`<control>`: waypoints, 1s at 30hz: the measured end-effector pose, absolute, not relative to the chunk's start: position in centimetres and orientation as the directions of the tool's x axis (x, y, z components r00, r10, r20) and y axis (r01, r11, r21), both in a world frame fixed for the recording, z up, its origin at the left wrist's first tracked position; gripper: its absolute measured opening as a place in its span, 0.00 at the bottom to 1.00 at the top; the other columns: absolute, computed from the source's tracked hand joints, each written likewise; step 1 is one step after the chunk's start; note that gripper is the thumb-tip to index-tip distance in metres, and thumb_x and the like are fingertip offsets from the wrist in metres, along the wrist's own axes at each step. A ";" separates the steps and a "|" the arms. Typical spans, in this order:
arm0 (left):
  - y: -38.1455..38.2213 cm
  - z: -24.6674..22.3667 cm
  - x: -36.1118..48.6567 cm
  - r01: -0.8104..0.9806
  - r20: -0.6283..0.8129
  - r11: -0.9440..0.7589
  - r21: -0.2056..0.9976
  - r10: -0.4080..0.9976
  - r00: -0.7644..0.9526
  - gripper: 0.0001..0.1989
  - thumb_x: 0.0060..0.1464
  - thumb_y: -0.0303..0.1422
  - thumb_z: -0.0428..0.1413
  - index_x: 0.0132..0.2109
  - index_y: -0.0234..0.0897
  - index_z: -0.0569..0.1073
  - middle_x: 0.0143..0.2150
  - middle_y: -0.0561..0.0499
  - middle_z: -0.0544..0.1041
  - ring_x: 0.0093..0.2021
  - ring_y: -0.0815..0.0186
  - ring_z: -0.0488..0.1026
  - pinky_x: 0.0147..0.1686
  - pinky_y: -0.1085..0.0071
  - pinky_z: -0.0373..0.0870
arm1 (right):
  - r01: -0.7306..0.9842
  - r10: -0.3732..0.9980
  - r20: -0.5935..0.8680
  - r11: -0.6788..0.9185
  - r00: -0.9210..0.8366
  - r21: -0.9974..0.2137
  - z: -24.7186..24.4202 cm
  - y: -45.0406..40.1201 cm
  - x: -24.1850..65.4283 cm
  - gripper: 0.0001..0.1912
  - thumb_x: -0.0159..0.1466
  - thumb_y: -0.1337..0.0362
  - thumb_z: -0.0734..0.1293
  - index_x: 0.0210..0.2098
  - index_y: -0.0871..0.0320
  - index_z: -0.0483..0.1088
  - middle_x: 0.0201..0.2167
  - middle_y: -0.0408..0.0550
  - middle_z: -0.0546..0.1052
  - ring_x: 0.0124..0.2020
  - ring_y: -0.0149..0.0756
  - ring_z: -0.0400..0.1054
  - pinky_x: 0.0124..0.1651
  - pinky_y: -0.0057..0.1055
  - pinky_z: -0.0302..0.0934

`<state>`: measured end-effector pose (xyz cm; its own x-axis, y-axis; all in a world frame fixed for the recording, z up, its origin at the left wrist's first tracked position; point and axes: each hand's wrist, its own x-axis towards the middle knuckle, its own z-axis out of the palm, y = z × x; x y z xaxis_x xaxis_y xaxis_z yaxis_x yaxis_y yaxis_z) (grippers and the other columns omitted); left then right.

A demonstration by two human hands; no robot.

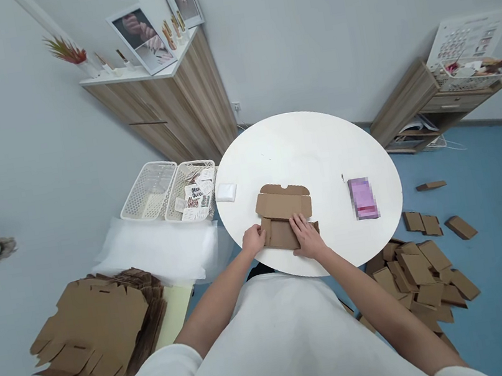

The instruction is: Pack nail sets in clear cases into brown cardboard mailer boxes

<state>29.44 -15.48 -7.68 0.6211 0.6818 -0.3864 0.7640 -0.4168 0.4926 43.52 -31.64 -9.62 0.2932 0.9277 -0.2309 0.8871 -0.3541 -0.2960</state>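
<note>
A white oval table [304, 148] stands between a stack of flat cardboard [98, 320] at near left and a heap of folded cartons [426, 272] on the floor at near right, its tabletop running broad and white to the far rim. By the near edge lies an open brown box [284, 209], its lid folded toward the far side, the right hand [308, 239] spread over its right part, the left hand [254, 240] holding its left end. A blurred purple item [364, 199] sits toward the right rim, a small white packet [226, 192] just inside the left.

box [283, 205] matt cardboard; tabletop [302, 149] smooth; cabinet [201, 88] wood-grained; baskets [138, 192] plastic
</note>
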 end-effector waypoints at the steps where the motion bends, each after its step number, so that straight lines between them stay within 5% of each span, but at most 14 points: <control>1: -15.4 -7.7 29.4 0.766 -0.392 -0.434 0.474 0.675 0.625 0.09 0.52 0.34 0.48 0.39 0.36 0.68 0.36 0.48 0.75 0.37 0.63 0.71 0.34 0.70 0.64 | 0.890 0.931 -0.236 -0.343 0.280 -0.299 -9.5 -31.7 43.5 0.61 0.42 0.53 0.70 0.62 0.60 0.28 0.64 0.55 0.36 0.63 0.49 0.26 0.58 0.45 0.40; 11: -14.6 -8.2 29.8 0.754 -0.401 -0.558 0.347 0.638 0.657 0.09 0.51 0.31 0.47 0.41 0.35 0.66 0.36 0.45 0.73 0.37 0.60 0.71 0.33 0.68 0.63 | 0.877 0.910 -0.300 -0.374 0.286 -0.301 -8.2 -31.1 43.1 0.59 0.44 0.47 0.67 0.62 0.57 0.28 0.64 0.55 0.33 0.63 0.51 0.27 0.58 0.47 0.39; 14: -14.1 -7.9 29.2 0.647 -0.331 -0.600 0.470 0.560 0.760 0.23 0.51 0.40 0.50 0.52 0.34 0.59 0.42 0.44 0.71 0.41 0.60 0.69 0.37 0.67 0.64 | 0.867 0.897 -0.320 -0.402 0.306 -0.296 -7.9 -31.1 43.3 0.58 0.45 0.47 0.67 0.62 0.57 0.27 0.64 0.54 0.33 0.63 0.50 0.27 0.58 0.46 0.39; 19: -12.5 -7.1 28.5 0.439 -0.316 -0.741 0.509 0.313 0.895 0.55 0.31 0.51 0.60 0.62 0.39 0.42 0.53 0.42 0.62 0.48 0.54 0.66 0.39 0.66 0.64 | 0.866 0.883 -0.342 -0.420 0.321 -0.272 -7.7 -31.0 43.3 0.58 0.45 0.48 0.68 0.62 0.56 0.28 0.64 0.53 0.33 0.63 0.50 0.27 0.57 0.47 0.40; 26: -10.8 -6.7 30.1 0.371 -0.411 -0.804 0.465 0.175 0.895 0.58 0.29 0.51 0.61 0.63 0.43 0.39 0.53 0.42 0.62 0.50 0.50 0.64 0.42 0.66 0.63 | 0.841 0.871 -0.313 -0.465 0.379 -0.276 -7.2 -31.1 42.7 0.57 0.45 0.45 0.67 0.62 0.55 0.30 0.64 0.54 0.36 0.63 0.51 0.27 0.58 0.50 0.37; 30: -10.7 -6.6 30.1 0.370 -0.435 -0.805 0.464 0.157 0.887 0.58 0.29 0.51 0.61 0.63 0.45 0.37 0.53 0.43 0.63 0.50 0.51 0.65 0.42 0.64 0.63 | 0.618 0.713 -0.140 -0.675 0.687 -0.404 -7.5 -32.9 42.1 0.48 0.49 0.44 0.62 0.62 0.54 0.38 0.64 0.54 0.40 0.63 0.53 0.31 0.58 0.56 0.33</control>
